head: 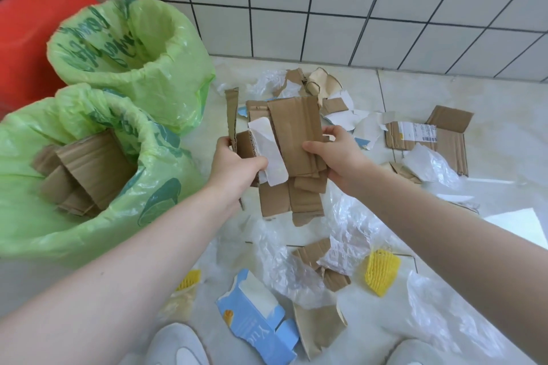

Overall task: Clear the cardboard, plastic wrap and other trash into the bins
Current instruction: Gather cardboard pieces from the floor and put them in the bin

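Holding a stack of cardboard pieces [292, 139] between both hands, mid-scene above the floor [489, 139], just right of the near bin [98, 210]. Left hand [234, 163] is clamped on the stack's left edge, thumb over a white strip [271, 157]; right hand [335, 157] is pinching the right edge, thumb on top, fingers underneath.

To do this step well, I'd say:
- square the stack first; the pieces are loose, uneven, and overhang at the bottom, so one could slip out
- keep both grips closed until it's over the bin mouth
- near bin already has cardboard [86, 175] standing in it, so feed the stack in edgewise beside that rather than flat on top
- the green liner is thin; torn corners could snag it

Stack itself: brown corrugated, creased, torn edges, several layers, one narrow strip sticking up on the left.

Far bin [127, 47] looks empty, probably for plastic. Still plenty on the floor: plastic wrap [296, 270], more cardboard far right, a blue carton [255, 326] and yellow foam netting [381, 271] near.
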### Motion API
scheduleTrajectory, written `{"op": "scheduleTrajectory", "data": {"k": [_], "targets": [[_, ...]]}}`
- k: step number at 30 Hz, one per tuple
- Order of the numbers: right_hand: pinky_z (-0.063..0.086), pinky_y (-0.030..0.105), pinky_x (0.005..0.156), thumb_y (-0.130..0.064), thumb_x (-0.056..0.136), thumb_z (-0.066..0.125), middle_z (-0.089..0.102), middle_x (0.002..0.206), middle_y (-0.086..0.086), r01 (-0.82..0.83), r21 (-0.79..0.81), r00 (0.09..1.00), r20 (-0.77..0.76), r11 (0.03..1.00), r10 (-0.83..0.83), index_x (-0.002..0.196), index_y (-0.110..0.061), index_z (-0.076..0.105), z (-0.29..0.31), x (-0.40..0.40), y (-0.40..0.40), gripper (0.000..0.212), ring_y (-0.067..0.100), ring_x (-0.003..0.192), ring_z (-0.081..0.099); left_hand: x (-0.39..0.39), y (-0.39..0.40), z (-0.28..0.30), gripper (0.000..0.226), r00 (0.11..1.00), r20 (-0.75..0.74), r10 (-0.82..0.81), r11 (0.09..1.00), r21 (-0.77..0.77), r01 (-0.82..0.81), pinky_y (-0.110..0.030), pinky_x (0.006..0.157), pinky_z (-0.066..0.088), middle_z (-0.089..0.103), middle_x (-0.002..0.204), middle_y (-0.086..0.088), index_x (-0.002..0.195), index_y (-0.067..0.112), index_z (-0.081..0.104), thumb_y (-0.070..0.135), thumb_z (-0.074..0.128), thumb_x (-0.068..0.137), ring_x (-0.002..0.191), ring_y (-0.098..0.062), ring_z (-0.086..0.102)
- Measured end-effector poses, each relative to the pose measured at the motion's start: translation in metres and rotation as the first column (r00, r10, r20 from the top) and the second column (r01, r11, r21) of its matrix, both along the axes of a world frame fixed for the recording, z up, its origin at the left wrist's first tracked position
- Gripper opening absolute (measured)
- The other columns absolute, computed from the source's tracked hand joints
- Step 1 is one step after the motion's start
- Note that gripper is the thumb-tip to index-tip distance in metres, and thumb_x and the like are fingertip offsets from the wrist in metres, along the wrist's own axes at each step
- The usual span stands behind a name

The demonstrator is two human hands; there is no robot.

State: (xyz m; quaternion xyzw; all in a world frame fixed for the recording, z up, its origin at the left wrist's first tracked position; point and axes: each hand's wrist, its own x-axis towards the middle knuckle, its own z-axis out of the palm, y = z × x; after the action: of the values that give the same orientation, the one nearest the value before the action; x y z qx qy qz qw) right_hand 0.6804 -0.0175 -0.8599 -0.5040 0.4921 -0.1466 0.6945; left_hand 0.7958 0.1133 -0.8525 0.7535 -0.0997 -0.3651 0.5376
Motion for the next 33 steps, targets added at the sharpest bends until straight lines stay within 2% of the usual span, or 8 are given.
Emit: {"op": "scheduleTrajectory", "data": {"k": [5,9,14,19,22,26,30,33], "targets": [[0.057,0.047,0.084,-0.005,0.087,0.064,0.067,0.108,0.011,-0.03,-0.079,0.996,0.086,0.996,0.037,0.121,-0.009,0.055,0.046,0.002,0.02,0.035,0.028,0.096,0.069,0.004,0.019,0.052,0.054,0.997,-0.074,-0.001,0.996,-0.089,-0.005,-0.025,0.057,0.042,0.063,0.09,-0.002,0.115,0.016,0.053,0.009,0.062,0.062,0.075,-0.02,0.06],[0.056,0.048,0.087,0.002,0.088,0.055,0.069,0.102,0.011,-0.059,-0.076,0.977,0.2,0.995,0.073,0.101,-0.011,0.062,0.085,0.014,0.038,0.019,0.031,0.099,0.068,0.019,0.047,0.096,0.044,0.997,-0.065,0.04,0.987,-0.154,-0.05,-0.016,0.045,0.038,0.056,0.071,0.0,0.11,0.012,0.057,0.002,0.064,0.068,0.047,-0.01,0.051],[0.055,0.052,0.086,0.004,0.088,0.051,0.07,0.102,0.012,-0.125,-0.142,0.947,0.28,0.982,0.161,0.099,-0.015,0.063,0.119,0.043,0.064,0.024,0.033,0.1,0.068,0.047,0.083,0.13,0.033,0.992,-0.045,0.119,0.971,-0.204,-0.126,-0.037,0.073,0.046,0.063,0.08,-0.007,0.108,0.009,0.061,-0.006,0.058,0.079,0.072,-0.024,0.059],[0.054,0.053,0.088,0.004,0.087,0.052,0.067,0.111,0.019,-0.162,-0.136,0.933,0.301,0.977,0.196,0.116,-0.006,0.058,0.13,0.084,0.083,0.031,0.034,0.103,0.066,0.077,0.106,0.134,0.022,0.974,-0.044,0.22,0.962,-0.157,-0.224,-0.033,0.072,0.053,0.067,0.083,-0.009,0.088,0.009,0.066,-0.007,0.056,0.079,0.066,-0.022,0.064],[0.053,0.054,0.089,0.006,0.088,0.05,0.066,0.112,0.021,-0.175,-0.095,0.92,0.338,0.98,0.197,0.109,-0.005,0.058,0.134,0.108,0.091,0.025,0.035,0.104,0.065,0.09,0.115,0.131,0.032,0.969,-0.058,0.241,0.958,-0.144,-0.247,-0.042,0.074,0.056,0.071,0.093,-0.012,0.105,0.007,0.067,-0.007,0.056,0.078,0.073,-0.026,0.068],[0.053,0.054,0.089,0.006,0.088,0.049,0.065,0.112,0.019,-0.153,-0.047,0.919,0.361,0.987,0.16,0.106,-0.008,0.055,0.132,0.141,0.103,0.024,0.035,0.103,0.065,0.109,0.127,0.123,0.048,0.947,0.023,0.322,0.938,-0.143,-0.315,-0.051,0.083,0.054,0.07,0.106,-0.012,0.12,0.009,0.059,-0.006,0.06,0.074,0.087,-0.029,0.068],[0.053,0.054,0.09,0.003,0.089,0.049,0.062,0.114,0.016,-0.15,0.01,0.923,0.36,0.989,0.137,0.125,-0.007,0.047,0.121,0.174,0.125,0.037,0.033,0.103,0.064,0.127,0.139,0.108,0.048,0.9,0.186,0.394,0.919,-0.116,-0.378,-0.038,0.073,0.053,0.063,0.1,0.0,0.117,0.018,0.05,-0.002,0.063,0.075,0.093,-0.023,0.063],[0.053,0.053,0.086,0.0,0.089,0.049,0.063,0.102,0.012,-0.181,0.016,0.927,0.338,0.983,0.165,0.114,-0.011,0.048,0.107,0.192,0.147,0.027,0.03,0.089,0.064,0.133,0.147,0.092,0.053,0.888,0.274,0.37,0.927,-0.053,-0.37,-0.031,0.065,0.046,0.06,0.099,0.002,0.123,0.019,0.045,-0.002,0.059,0.077,0.091,-0.021,0.059]]}}
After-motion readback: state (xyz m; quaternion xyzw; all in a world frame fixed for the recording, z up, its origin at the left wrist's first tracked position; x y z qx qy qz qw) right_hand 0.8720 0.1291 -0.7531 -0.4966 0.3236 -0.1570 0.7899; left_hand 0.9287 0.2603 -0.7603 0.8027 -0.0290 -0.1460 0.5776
